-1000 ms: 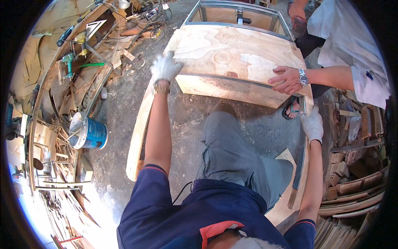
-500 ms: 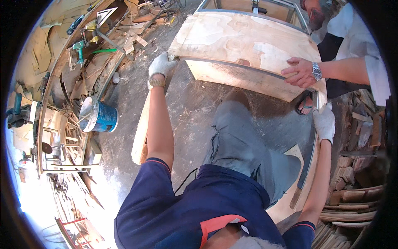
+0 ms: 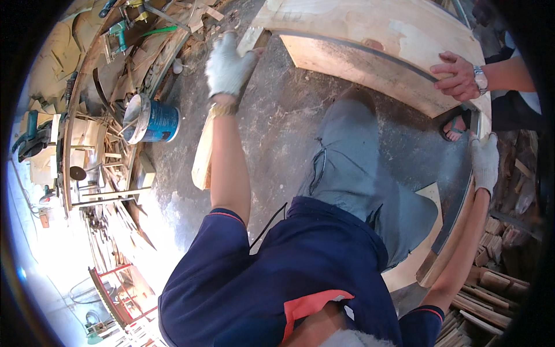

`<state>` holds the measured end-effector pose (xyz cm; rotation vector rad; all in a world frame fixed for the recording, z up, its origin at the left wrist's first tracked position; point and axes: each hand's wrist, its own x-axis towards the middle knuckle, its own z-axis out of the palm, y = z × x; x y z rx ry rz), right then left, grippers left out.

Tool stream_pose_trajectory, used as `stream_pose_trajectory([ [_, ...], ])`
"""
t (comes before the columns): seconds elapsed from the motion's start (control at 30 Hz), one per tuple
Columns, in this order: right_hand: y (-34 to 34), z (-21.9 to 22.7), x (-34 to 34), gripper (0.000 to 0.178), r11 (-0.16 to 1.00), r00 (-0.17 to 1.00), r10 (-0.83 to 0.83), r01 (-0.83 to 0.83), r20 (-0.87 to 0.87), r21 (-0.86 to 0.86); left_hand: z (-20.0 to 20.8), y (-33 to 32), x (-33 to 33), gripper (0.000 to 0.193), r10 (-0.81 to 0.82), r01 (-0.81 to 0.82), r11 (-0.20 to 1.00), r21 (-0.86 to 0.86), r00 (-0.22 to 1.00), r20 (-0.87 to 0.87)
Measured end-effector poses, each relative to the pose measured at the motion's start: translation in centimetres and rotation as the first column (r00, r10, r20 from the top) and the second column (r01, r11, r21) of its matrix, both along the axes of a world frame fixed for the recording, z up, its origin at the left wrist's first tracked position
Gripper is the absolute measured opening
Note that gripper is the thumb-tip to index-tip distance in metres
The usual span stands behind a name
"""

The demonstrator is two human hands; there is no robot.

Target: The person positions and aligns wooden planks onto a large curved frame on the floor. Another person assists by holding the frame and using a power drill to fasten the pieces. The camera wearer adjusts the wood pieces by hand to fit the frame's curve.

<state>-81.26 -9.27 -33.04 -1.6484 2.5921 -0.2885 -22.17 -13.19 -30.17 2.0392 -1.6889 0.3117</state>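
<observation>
While gloved left hand (image 3: 228,66) grips plywood frame (image 3: 370,34), fingers (image 3: 245,58) over edge

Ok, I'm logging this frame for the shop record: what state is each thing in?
Plywood frame: off the floor, tilted, held.
Left hand: gloved, gripping the frame's left side panel.
Right hand: gloved, gripping the frame's right edge.
Co-worker's bare hand: resting on the top panel.
Blue bucket: lying tipped, open.

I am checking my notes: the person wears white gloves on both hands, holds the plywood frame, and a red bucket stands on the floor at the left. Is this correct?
Not quite: in the head view the bucket is blue, not red. The gloved left hand and right hand do hold the plywood frame.
</observation>
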Motion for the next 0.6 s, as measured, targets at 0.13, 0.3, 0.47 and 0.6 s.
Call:
stream_pose_trajectory([
  [0.13,-0.2,-0.9,-1.1,0.077,0.999,0.999,0.038,-0.038,-0.003,0.000,3.0,8.1,1.9,0.090,0.010,-0.003,0.986,0.164,0.999,-0.047],
  [0.3,-0.4,-1.6,-2.0,0.078,0.999,0.999,0.014,-0.013,-0.033,0.033,1.8,14.1,3.5,0.078,0.218,-0.106,0.776,0.622,0.970,-0.107],
  [0.47,-0.6,-2.0,-2.6,0.079,1.000,1.000,0.020,-0.020,-0.001,-0.009,-0.9,14.9,4.4,0.064,0.209,-0.069,0.873,0.483,0.948,-0.242],
  [0.6,-0.2,-1.5,-1.7,0.077,0.998,0.999,0.044,-0.043,0.019,-0.048,-0.9,14.9,4.8,0.065,0.145,-0.030,0.883,0.469,0.966,-0.212],
])
